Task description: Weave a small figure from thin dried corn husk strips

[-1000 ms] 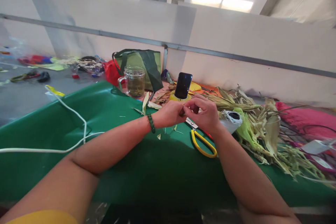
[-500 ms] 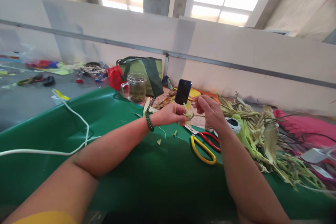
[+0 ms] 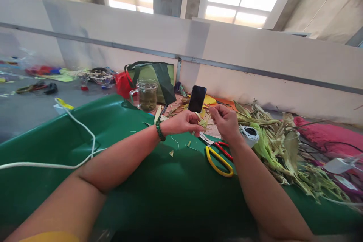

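My left hand [image 3: 187, 122], with a green bead bracelet [image 3: 159, 130] at the wrist, pinches a small piece of pale green corn husk [image 3: 202, 123]. Just to the right, my right hand [image 3: 225, 121] is closed, thumb against forefinger; whatever lies between its fingertips is too small to make out. Scissors [image 3: 211, 144] with one yellow and one red handle lie under and between the hands, blades pointing away. A spool of white thread [image 3: 249, 135] stands beside my right wrist. Behind the hands a dark phone [image 3: 197, 99] leans upright.
A glass mug of tea [image 3: 147, 96] stands before a green bag [image 3: 164, 79]. Dried corn husks [image 3: 289, 147] are heaped at right, near a pink cloth [image 3: 326, 138]. A white cable [image 3: 90, 132] crosses the green mat [image 3: 170, 193]. Husk scraps [image 3: 171, 153] lie in front.
My right hand has moved slightly left and its fingers have drawn together into a pinch. More of the thread spool shows. My left hand stays on the husk piece.
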A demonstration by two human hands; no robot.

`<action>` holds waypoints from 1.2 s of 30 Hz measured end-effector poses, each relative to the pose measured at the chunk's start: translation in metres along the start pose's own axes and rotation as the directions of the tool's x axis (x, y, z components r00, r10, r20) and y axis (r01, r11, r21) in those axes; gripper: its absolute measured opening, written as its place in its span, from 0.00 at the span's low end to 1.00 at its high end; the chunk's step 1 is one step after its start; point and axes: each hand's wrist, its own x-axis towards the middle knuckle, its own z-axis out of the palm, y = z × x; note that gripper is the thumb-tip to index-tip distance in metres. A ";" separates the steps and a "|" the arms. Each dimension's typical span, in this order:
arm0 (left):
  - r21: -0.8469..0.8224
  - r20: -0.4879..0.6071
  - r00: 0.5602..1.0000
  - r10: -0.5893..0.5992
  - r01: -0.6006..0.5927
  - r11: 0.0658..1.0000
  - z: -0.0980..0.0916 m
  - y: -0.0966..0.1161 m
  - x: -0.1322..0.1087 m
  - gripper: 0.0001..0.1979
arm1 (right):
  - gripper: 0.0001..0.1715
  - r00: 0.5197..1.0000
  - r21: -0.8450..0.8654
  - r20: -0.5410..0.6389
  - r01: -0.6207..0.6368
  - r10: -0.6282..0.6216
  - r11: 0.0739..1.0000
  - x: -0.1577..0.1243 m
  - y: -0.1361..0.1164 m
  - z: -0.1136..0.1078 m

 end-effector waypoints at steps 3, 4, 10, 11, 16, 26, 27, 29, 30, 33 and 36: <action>-0.033 0.025 0.999 -0.026 0.027 0.999 -0.002 -0.002 0.001 0.21 | 0.22 0.999 0.051 -0.041 -0.009 0.011 0.999 0.000 0.002 0.002; -0.055 0.020 0.999 -0.037 0.038 0.998 -0.001 -0.003 0.001 0.21 | 0.23 0.999 0.055 -0.040 -0.008 0.011 0.998 0.001 0.002 0.003; -0.128 -0.066 0.992 -0.108 0.099 0.987 0.008 -0.002 -0.001 0.23 | 0.20 0.999 0.000 -0.048 0.017 -0.017 1.000 0.001 0.001 -0.001; -0.126 -0.089 0.989 -0.114 0.102 0.987 0.009 -0.001 -0.002 0.24 | 0.19 0.998 -0.020 -0.052 0.023 -0.024 1.000 0.001 0.001 -0.002; -0.128 -0.114 0.987 -0.115 0.100 0.987 0.010 0.002 -0.003 0.25 | 0.16 0.996 -0.118 -0.030 0.080 -0.084 0.990 0.002 0.001 -0.007; 0.289 -0.222 0.973 0.057 0.010 0.957 0.015 -0.015 0.003 0.21 | 0.08 0.896 -0.201 0.333 0.371 -0.293 0.907 -0.007 -0.016 -0.005; 0.306 -0.224 0.973 0.057 0.015 0.952 0.016 -0.016 0.003 0.20 | 0.08 0.886 -0.218 0.340 0.399 -0.314 0.891 -0.008 -0.016 -0.004; 0.331 -0.232 0.972 0.038 0.042 0.943 0.019 -0.016 0.004 0.17 | 0.08 0.864 -0.230 0.334 0.463 -0.378 0.856 -0.011 -0.018 -0.001; 0.333 -0.234 0.972 0.020 0.061 0.941 0.020 -0.015 0.004 0.16 | 0.08 0.850 -0.226 0.329 0.494 -0.412 0.839 -0.013 -0.020 0.001; 0.296 -0.238 0.971 -0.029 0.101 0.950 0.022 -0.012 0.004 0.16 | 0.10 0.826 -0.199 0.293 0.546 -0.482 0.814 -0.018 -0.024 0.008; 0.175 -0.196 0.980 -0.022 0.057 0.983 0.018 -0.011 0.005 0.13 | 0.09 0.867 -0.160 0.176 0.492 -0.465 0.856 -0.018 -0.023 0.009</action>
